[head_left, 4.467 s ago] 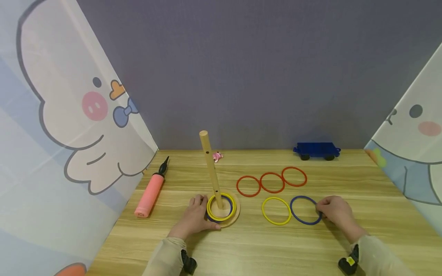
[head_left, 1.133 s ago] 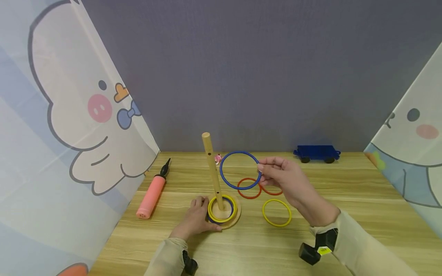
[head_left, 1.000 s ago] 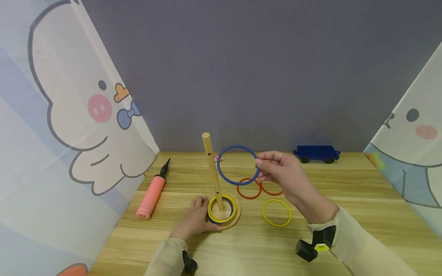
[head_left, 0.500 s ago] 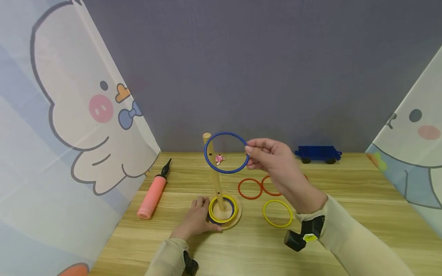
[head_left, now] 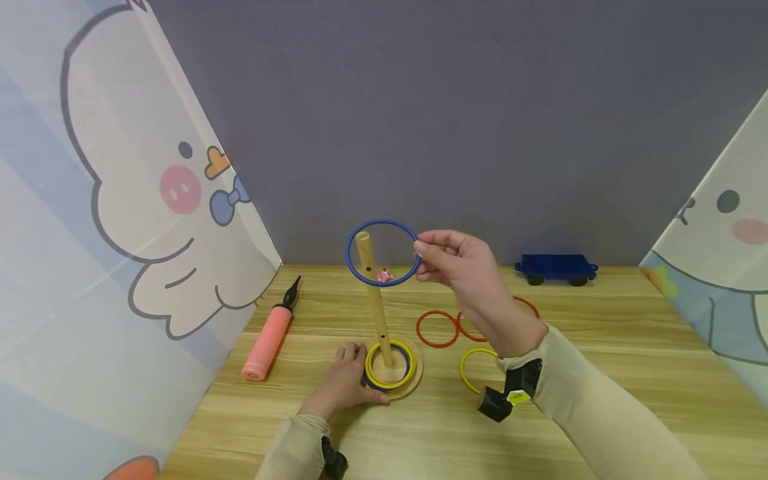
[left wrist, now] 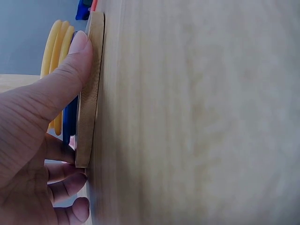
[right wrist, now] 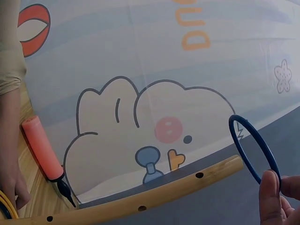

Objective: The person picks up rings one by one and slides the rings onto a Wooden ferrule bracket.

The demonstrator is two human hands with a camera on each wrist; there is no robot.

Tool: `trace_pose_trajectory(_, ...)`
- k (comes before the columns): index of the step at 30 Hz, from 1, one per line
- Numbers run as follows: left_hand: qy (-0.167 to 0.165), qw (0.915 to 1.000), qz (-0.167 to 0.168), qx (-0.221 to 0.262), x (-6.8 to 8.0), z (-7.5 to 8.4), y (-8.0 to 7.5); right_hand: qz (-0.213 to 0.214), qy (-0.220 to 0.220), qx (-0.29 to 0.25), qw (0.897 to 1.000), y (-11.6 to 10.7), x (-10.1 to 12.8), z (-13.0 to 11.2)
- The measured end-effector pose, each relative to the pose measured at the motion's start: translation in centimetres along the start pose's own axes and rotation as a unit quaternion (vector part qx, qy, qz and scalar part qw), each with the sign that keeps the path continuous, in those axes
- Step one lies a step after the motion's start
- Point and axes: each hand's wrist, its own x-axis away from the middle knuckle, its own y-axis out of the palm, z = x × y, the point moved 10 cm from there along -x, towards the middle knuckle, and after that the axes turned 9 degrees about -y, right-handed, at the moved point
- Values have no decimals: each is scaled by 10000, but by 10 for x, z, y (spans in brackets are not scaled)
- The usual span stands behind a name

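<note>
My right hand (head_left: 459, 267) pinches the right side of a blue ring (head_left: 384, 221) between thumb and fingers, held up at the top of a wooden peg (head_left: 377, 303). In the head view the ring's outline surrounds the peg top; in the right wrist view the peg's tip is right at the near side of the ring (right wrist: 251, 131). Several yellow and blue rings lie round the foot of the peg on its round wooden base (head_left: 418, 370). My left hand (head_left: 345, 383) grips the base's left and front edge, with the thumb (left wrist: 70, 75) over the rim in the left wrist view.
Red rings (head_left: 437, 347) and one yellow ring (head_left: 465, 380) lie on the table right of the peg, partly hidden by my right arm. A pink hand pump (head_left: 267, 343) lies left. A small pink figure (head_left: 385, 275) and a blue toy wagon (head_left: 557, 267) stand at the back.
My right hand has lifted the blue ring from the table on the right and brought it left and up to the peg's top. My left hand keeps its hold on the base.
</note>
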Motion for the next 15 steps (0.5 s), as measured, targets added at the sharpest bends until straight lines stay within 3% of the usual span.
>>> trace_pose_trajectory(15, 8, 9999, -1, 135, 1, 3, -2, 208, 105, 3, 9997, -2, -6, 16)
